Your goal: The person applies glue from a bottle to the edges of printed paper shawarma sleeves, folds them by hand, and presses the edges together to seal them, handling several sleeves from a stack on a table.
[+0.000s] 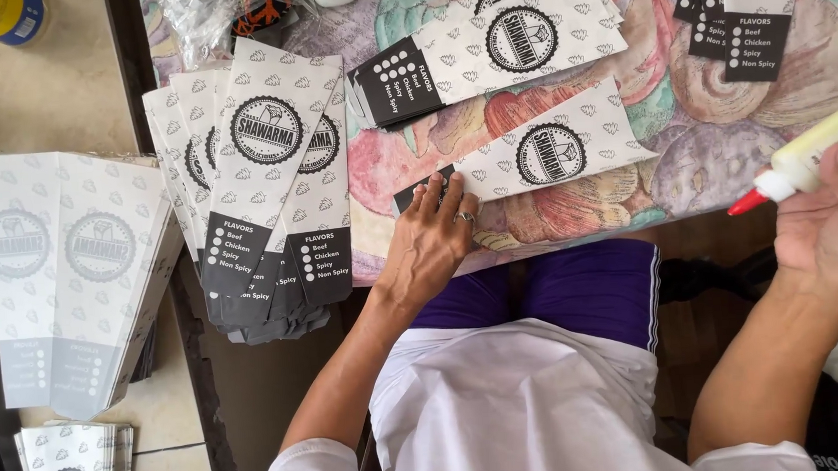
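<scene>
Paper sleeve (pixel 553 152) lies under flat, open left hand (pixel 431 240); right hand (pixel 828 228) grips glue bottle (pixel 812 158).

I seem to be sitting in a home turned into a small packaging workshop: the table (pixel 719 115) ahead of me wears a household cloth printed with fruit and shells. Stacks of printed paper food sleeves (pixel 264 186) lie fanned at ten o'clock, more (pixel 495 45) at twelve, and folded ones (pixel 67 273) pile at nine over a tiled floor (pixel 165 411). At three o'clock is my glue bottle (pixel 816 153).
</scene>
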